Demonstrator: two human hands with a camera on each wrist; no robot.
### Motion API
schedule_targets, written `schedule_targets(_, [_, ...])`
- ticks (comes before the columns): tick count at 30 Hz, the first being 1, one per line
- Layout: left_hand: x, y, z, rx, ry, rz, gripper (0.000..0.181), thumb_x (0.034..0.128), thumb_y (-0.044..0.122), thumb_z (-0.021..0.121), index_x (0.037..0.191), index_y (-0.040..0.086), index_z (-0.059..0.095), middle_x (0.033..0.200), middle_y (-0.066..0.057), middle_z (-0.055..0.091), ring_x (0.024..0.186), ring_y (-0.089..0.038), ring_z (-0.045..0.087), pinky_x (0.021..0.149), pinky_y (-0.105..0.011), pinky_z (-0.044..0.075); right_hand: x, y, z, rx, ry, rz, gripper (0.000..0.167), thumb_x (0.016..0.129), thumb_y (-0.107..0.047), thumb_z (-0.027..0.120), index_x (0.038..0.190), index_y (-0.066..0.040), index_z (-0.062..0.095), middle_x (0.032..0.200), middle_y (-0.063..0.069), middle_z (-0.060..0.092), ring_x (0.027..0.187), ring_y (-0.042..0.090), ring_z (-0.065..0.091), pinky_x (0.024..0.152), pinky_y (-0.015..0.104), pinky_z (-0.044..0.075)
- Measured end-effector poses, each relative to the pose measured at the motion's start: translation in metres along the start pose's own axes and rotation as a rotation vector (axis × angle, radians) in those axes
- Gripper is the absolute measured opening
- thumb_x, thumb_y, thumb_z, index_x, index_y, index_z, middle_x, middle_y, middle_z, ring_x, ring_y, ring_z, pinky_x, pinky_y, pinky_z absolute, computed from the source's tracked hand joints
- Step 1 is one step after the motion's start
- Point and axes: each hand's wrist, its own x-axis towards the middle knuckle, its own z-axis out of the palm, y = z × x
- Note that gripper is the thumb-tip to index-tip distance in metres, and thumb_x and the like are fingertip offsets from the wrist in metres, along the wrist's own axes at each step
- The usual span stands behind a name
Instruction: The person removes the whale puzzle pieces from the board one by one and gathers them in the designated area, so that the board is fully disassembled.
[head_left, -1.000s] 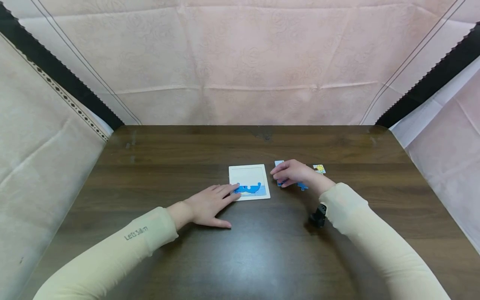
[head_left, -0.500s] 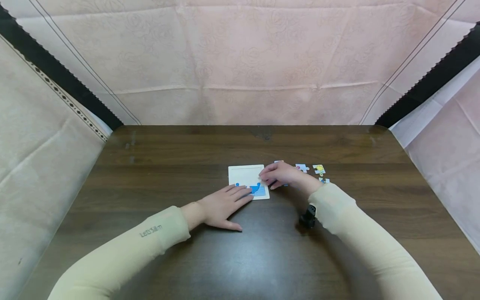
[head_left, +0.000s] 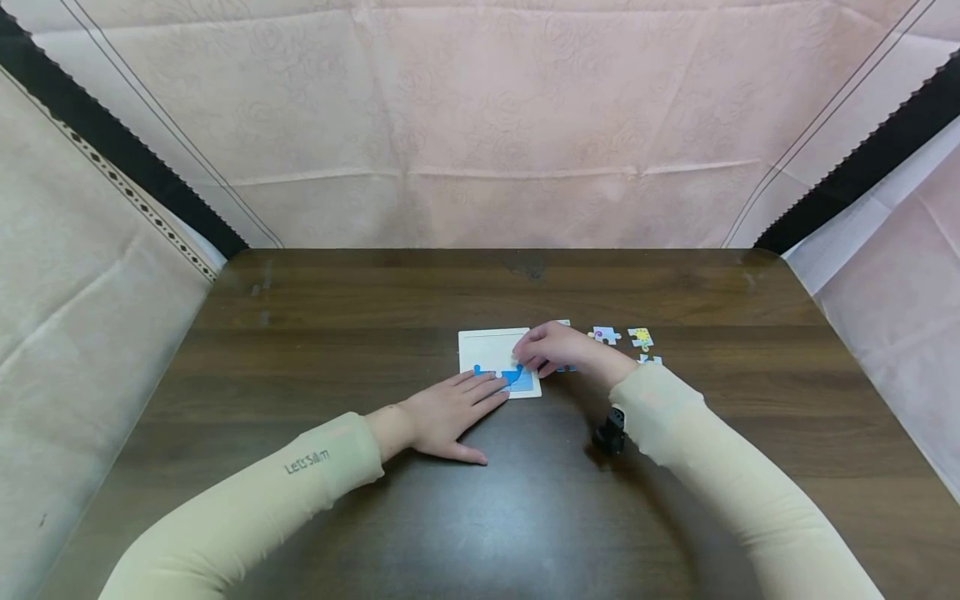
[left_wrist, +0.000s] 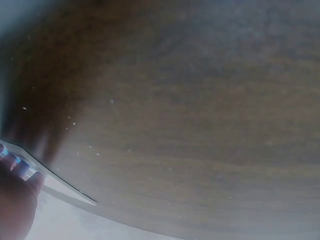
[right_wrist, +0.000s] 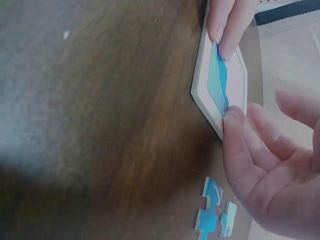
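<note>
If the left hand point(head_left: 450, 415) bears down unevenly, the white square puzzle tray point(head_left: 491, 346) could skid over the dark brown wooden surface point(head_left: 420, 533); a sideways nudge from the right hand point(head_left: 558, 346) could lift the blue printed jigsaw strip point(head_left: 523, 383) along the tray's near side. The left fingers lie straight over that strip; the right fingers bend at the tray's right edge, gripping something or not, I cannot tell. The tray lies flat, thin-rimmed, plain white beyond the strip; loose jigsaw pieces point(head_left: 606, 335) lie to its right.
</note>
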Motion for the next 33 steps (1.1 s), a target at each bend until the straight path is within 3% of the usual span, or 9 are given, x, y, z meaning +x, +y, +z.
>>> schedule_targets(13, [0.0014, -0.0008, 0.0007, 0.006, -0.020, -0.018, 0.090, 0.0849, 0.073, 0.037, 0.151, 0.017, 0.014, 0.159, 0.000, 0.010, 0.147, -0.019, 0.009, 0.119, -0.036, 0.009, -0.0002, -0.0044, 0.0013, -0.016, -0.001, 0.018, 0.028, 0.094, -0.018, 0.051, 0.115, -0.001, 0.061, 0.103, 0.011, 0.065, 0.087, 0.016, 0.059, 0.076, 0.029, 0.055])
schedule_targets(19, [0.0009, -0.0003, 0.0001, -0.005, -0.021, -0.016, 0.089, 0.0851, 0.072, 0.037, 0.151, 0.017, 0.014, 0.159, 0.000, 0.010, 0.147, -0.019, 0.009, 0.119, -0.036, 0.010, -0.0007, -0.0041, 0.0021, 0.030, 0.012, 0.024, 0.030, 0.095, -0.019, 0.052, 0.117, 0.000, 0.060, 0.106, 0.014, 0.065, 0.091, 0.017, 0.061, 0.080, 0.031, 0.055])
schedule_targets(29, [0.0006, -0.0005, 0.0001, -0.014, -0.026, -0.018, 0.089, 0.0854, 0.072, 0.037, 0.151, 0.017, 0.014, 0.159, 0.000, 0.009, 0.147, -0.019, 0.008, 0.119, -0.037, 0.009, -0.0042, -0.0007, 0.0061, 0.111, 0.024, 0.011, 0.032, 0.090, -0.006, 0.058, 0.120, 0.005, 0.058, 0.109, 0.018, 0.065, 0.071, 0.008, 0.063, 0.076, 0.028, 0.056])
schedule_targets(33, [0.0004, -0.0003, 0.0000, -0.003, -0.020, -0.013, 0.089, 0.0855, 0.071, 0.038, 0.151, 0.016, 0.015, 0.159, -0.001, 0.010, 0.147, -0.020, 0.009, 0.119, -0.037, 0.009, -0.0069, 0.0001, 0.0078, 0.144, 0.008, 0.037, 0.032, 0.089, -0.002, 0.059, 0.120, 0.007, 0.058, 0.096, 0.015, 0.068, 0.066, 0.008, 0.065, 0.071, 0.027, 0.057])
